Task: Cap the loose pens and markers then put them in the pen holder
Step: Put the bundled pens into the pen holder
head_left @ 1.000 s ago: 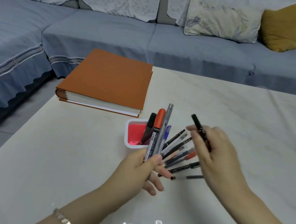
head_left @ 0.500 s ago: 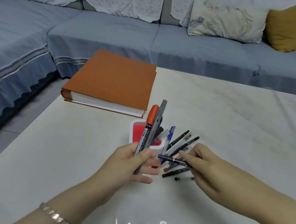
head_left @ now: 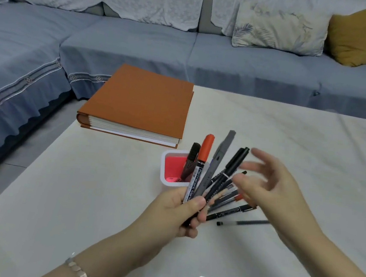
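Fingers [head_left: 200, 203] of my left hand [head_left: 179, 211]: clenched round a fan of capped markers [head_left: 205, 163]. Right hand [head_left: 270, 191]: spread, empty. Loose pens [head_left: 233, 212]: on bench [head_left: 82, 195] beside pen holder [head_left: 169, 181].

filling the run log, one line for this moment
left hand: holds capped markers | right hand: open, empty | pen holder: one marker | loose pens: table

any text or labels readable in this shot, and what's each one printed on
"Permanent Mark…" on the white barrel of the orange-capped marker held in the left hand; the rest is hidden by the thumb.
White print on the black marker in the same hand: too small to read.
White print on the black pen lying on the table: too blurred to read.
Orange book: no text visible.
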